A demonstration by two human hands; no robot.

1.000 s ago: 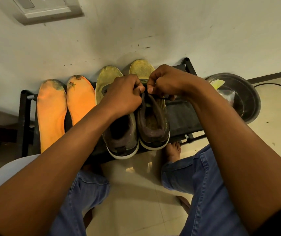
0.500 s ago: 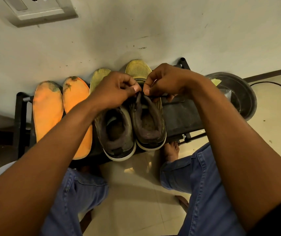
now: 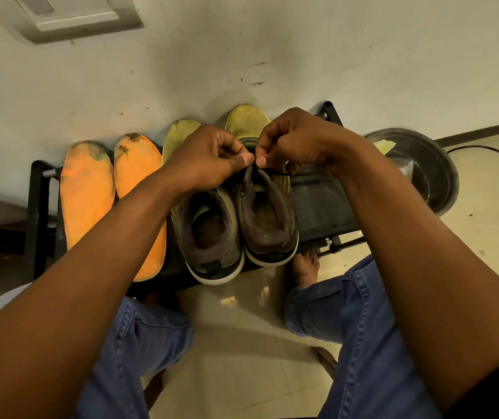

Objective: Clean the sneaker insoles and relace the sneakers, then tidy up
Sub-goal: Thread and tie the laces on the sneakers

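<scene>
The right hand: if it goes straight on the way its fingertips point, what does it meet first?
The right hand points toward the left hand; their thumbs nearly touch over the lace, so it would probably meet that thumb first.

Two insoles point(image 3: 88, 195) at left: bright orange, dark green-grey smudges at their far tips. Two further insoles point(image 3: 246, 120): dull yellow, fine dotted texture. Sneakers point(image 3: 212, 237): dark brown-grey uppers, white sole rims (right one edged yellow). Lace point(image 3: 275, 173): black. Rack point(image 3: 321, 204): black. Basin point(image 3: 432, 167), far right: dark grey metal. Jeans point(image 3: 372, 343): blue denim. Wall point(image 3: 272, 40): off-white, scuffed.
</scene>
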